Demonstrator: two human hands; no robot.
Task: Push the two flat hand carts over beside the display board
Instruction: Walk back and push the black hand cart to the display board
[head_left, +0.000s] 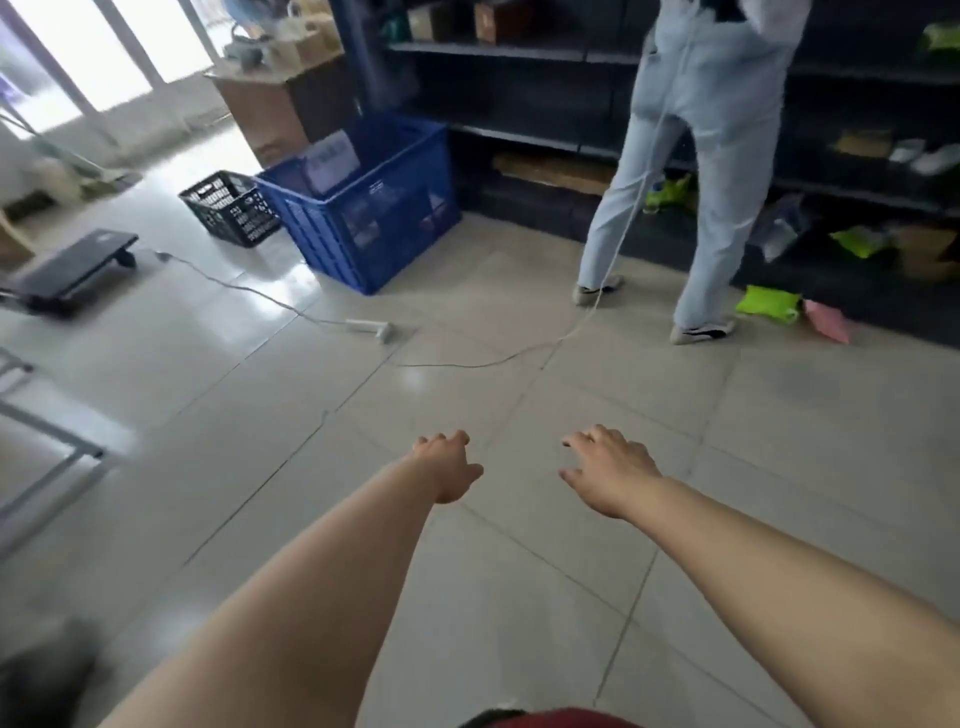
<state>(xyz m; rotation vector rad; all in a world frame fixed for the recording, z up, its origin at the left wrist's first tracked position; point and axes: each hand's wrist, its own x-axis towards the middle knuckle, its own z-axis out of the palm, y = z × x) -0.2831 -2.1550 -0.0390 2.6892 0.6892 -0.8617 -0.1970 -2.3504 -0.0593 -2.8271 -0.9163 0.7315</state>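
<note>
over by the dark shelves, a big blue crate holds a pale sheet, with a smaller black crate just beside it. both hands, left hand and right hand, reach forward loosely spread, holding nothing above the tiled floor. one flat hand cart sits far left, well apart from them.

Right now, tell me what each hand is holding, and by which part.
Nothing. The left hand and right hand are both open and empty above the tiled floor.
</note>
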